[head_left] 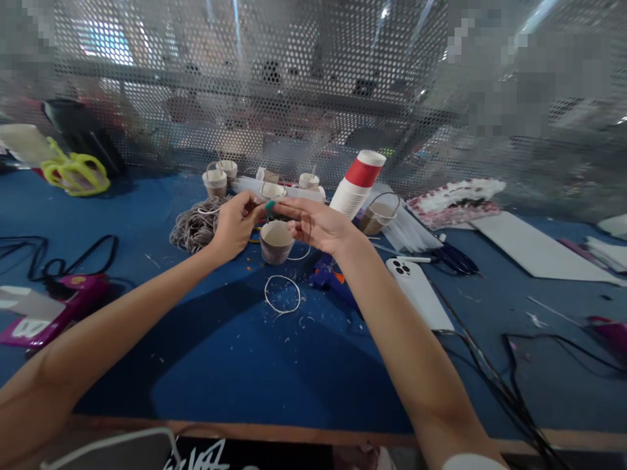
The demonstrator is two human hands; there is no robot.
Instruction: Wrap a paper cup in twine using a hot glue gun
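Both hands meet just above a small cup (275,247), upright and greyish, with a pale rim. My left hand (235,225) is closed in a pinch; what lies between its fingertips is too small to make out. My right hand (317,225) reaches in from the other side, its fingertips closed at a small teal-green thing (270,205) whose kind I cannot tell. A white cord ring (283,294) lies on the blue table in front of the cup. Beside my left hand is a bundle of grey cord (192,225). A blue glue gun (333,281) lies partly under my right forearm.
Small cups with handles (214,183) stand behind, another handled cup (378,217) to the right. Stacked paper cups (357,183) lean near a perforated metal screen (313,85). A white phone (421,294), a magenta glue gun (63,307) and black cables (490,372) lie around.
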